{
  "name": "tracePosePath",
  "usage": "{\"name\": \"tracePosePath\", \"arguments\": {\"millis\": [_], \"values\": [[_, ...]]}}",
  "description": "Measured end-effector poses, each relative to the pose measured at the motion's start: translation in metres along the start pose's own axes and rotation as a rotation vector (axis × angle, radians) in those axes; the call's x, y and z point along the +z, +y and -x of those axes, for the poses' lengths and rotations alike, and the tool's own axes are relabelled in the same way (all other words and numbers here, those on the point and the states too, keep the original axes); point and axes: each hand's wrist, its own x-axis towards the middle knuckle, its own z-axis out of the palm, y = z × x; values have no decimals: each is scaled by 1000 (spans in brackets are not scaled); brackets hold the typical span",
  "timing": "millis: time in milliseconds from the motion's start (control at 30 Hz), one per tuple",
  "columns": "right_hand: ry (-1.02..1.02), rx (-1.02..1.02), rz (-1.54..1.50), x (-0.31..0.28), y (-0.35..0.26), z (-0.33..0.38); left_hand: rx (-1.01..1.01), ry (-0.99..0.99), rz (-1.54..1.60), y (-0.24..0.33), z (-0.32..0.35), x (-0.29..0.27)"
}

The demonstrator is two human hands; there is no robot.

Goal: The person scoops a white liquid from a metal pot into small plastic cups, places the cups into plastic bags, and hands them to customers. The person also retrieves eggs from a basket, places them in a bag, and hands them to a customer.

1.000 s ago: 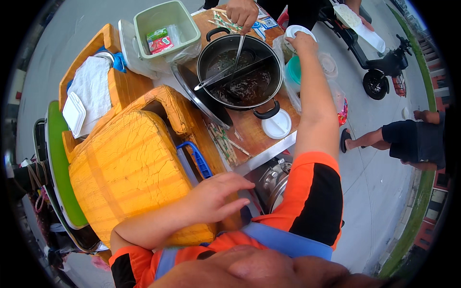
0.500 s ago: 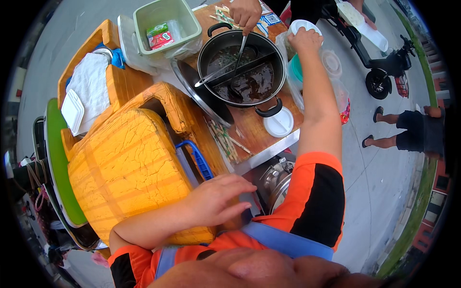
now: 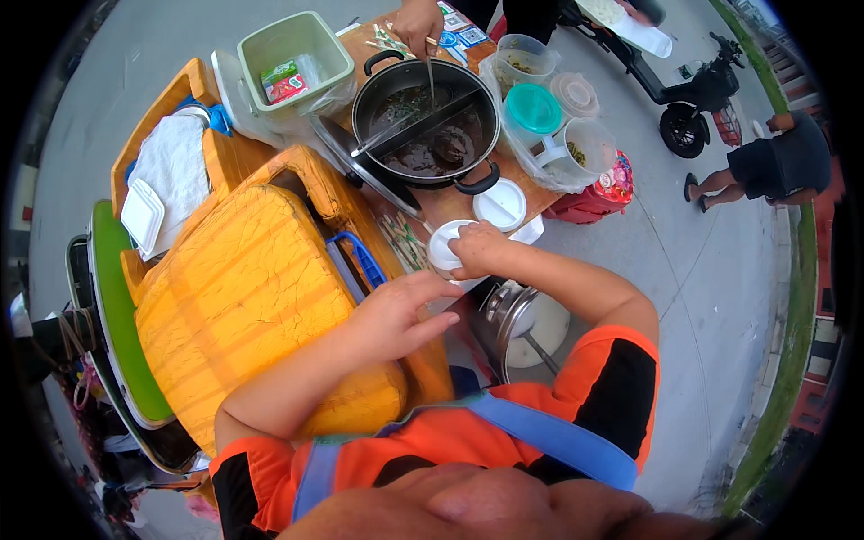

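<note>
Right hand (image 3: 481,250) pinches white cup (image 3: 444,245) at its 3 o'clock rim. Left hand (image 3: 400,310) open, empty, at cup's 7 o'clock. Steady cup with both hands, keep level. Divided pot (image 3: 425,126) at 12.

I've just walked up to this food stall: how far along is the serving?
Early, it seems. The right hand holds a small white cup, whose contents aren't visible; the left hand hovers near it. Another person's hand dips a utensil into the divided pot. Lids lie unused.

Right hand (image 3: 481,250) holds white cup (image 3: 444,247) beside pot (image 3: 425,126).
</note>
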Motion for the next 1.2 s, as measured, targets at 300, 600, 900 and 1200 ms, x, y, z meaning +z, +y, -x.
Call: {"name": "tracePosePath", "arguments": {"millis": [300, 600, 900, 1200], "values": [[122, 197, -31, 43, -11, -13, 3, 45, 38, 2, 6, 7], [1006, 509, -418, -4, -192, 158, 530, 313, -192, 23, 26, 15], [1474, 243, -822, -11, -333, 146, 564, 259, -95, 68, 145, -11], [1498, -84, -990, -128, -423, -18, 157, 775, 227, -45, 297, -106]]}}
